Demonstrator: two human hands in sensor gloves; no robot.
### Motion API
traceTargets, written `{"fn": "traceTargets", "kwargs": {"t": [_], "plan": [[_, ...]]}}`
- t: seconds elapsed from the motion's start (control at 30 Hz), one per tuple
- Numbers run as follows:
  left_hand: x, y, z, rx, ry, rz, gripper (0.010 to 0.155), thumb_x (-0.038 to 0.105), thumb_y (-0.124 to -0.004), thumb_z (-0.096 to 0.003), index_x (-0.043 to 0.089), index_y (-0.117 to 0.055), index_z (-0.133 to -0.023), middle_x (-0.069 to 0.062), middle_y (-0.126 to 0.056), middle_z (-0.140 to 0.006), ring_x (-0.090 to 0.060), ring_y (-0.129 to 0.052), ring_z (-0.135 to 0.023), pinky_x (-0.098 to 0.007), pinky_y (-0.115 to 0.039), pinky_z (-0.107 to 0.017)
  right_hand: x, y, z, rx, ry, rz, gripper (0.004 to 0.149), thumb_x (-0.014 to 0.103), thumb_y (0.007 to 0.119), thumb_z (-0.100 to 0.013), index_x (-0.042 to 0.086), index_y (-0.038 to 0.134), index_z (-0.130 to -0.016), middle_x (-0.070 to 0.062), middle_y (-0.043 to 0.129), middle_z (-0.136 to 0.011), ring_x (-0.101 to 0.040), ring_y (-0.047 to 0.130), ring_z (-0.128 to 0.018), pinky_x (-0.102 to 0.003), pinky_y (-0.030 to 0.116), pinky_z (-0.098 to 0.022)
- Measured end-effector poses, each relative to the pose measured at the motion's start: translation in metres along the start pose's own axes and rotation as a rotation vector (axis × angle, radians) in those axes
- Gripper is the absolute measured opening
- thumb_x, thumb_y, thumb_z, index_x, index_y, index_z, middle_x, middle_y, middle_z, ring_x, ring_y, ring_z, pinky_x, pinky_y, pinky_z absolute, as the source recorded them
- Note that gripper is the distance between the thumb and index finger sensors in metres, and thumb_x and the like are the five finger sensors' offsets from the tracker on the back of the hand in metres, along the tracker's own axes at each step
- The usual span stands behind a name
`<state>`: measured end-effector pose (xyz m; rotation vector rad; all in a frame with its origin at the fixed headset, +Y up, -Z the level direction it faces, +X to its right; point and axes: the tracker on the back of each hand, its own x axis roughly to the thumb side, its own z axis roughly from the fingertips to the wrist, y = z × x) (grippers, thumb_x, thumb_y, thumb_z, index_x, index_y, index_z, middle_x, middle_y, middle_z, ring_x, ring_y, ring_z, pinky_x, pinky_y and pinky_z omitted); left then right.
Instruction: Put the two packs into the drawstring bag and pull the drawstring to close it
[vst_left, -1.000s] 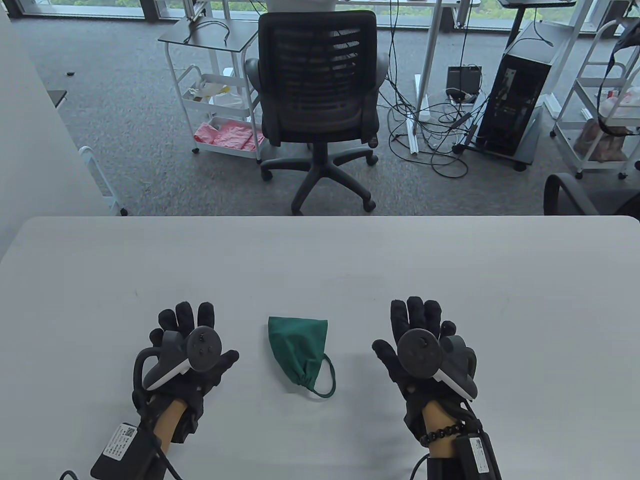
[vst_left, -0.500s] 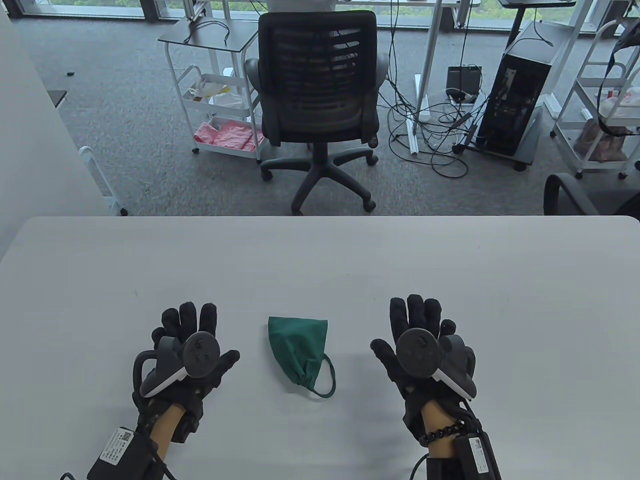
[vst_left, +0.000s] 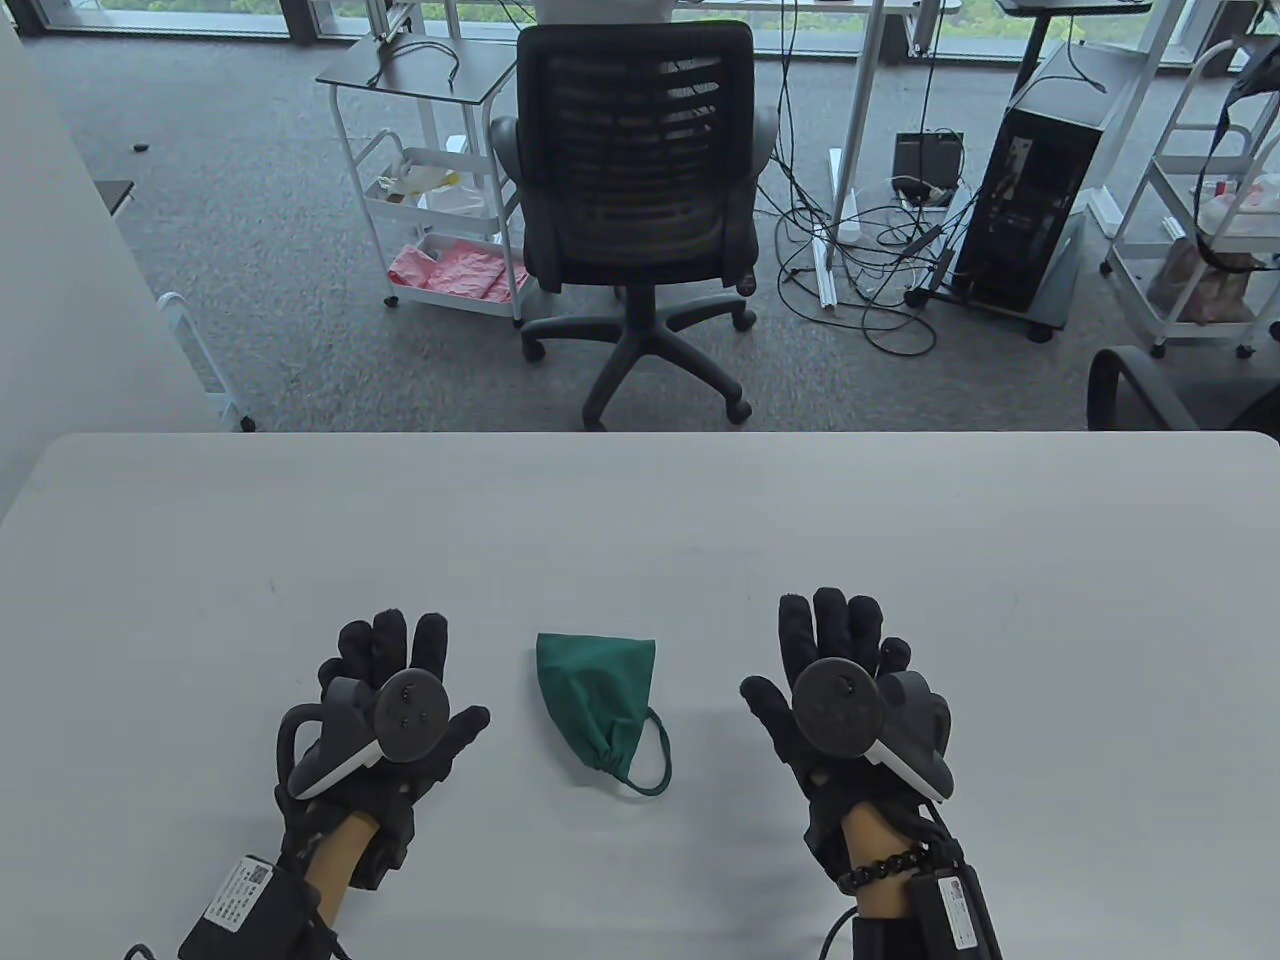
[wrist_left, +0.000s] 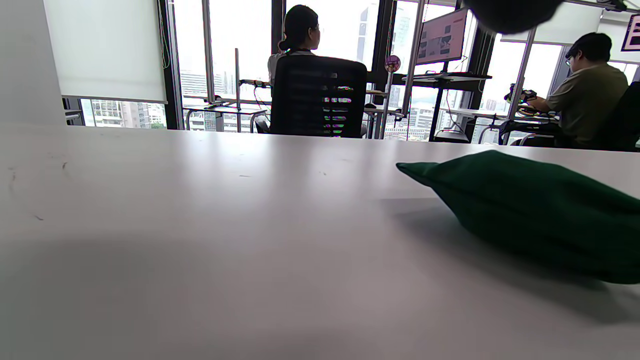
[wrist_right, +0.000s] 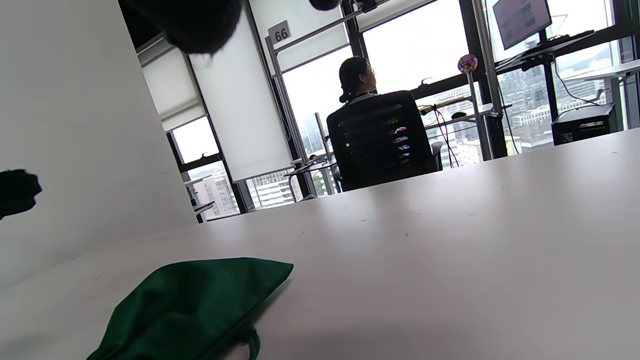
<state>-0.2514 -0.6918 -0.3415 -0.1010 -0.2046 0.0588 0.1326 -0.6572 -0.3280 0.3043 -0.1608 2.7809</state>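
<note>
Bag: a green drawstring bag (vst_left: 595, 700) lies on the white desk (vst_left: 640, 520), near its front edge; the landmark for the places below. It bulges, and its wide end points away from the person.
Bag mouth: gathered tight at the end nearest the person, with a loop of green cord (vst_left: 655, 755) lying on the desk beside it.
Packs: none show outside the bag; what is inside it cannot be seen.
Left hand: the left hand (vst_left: 385, 715) lies palm down on the desk to the left of the bag, apart from it. Its fingers (vst_left: 375, 640) are straight and point away from the person, thumb spread toward the bag; it holds nothing.
Right hand: the right hand (vst_left: 840, 700) lies palm down on the desk to the right of the bag, apart from it. Its fingers (vst_left: 830, 620) are straight and slightly spread, thumb toward the bag; it holds nothing.
Trackers: one sits on the back of each hand.
Left wrist view: the bag (wrist_left: 530, 215) fills the right side, resting on the desk.
Right wrist view: the bag (wrist_right: 195, 305) lies at the lower left.
Beyond the bag: a black office chair (vst_left: 635, 190) stands on the carpet past the far edge of the desk.
</note>
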Motion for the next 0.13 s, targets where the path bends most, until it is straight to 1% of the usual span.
{"fn": "traceTargets", "kwargs": {"t": [0.13], "plan": [[0.0034,-0.0016,-0.0006,0.008,-0.015,-0.001,0.09,0.064,-0.058,-0.0531,0.017,-0.01,-0.112,-0.032,-0.01,-0.116,-0.067,-0.019,-0.103,-0.078,-0.033,-0.071,0.001,-0.0004,0.0,-0.002,-0.007,-0.002,0.08,0.047,0.066,-0.057,0.004,0.027,-0.112,-0.032,0.015,-0.112,-0.061,0.013,-0.097,-0.08,0.022,-0.063]]}}
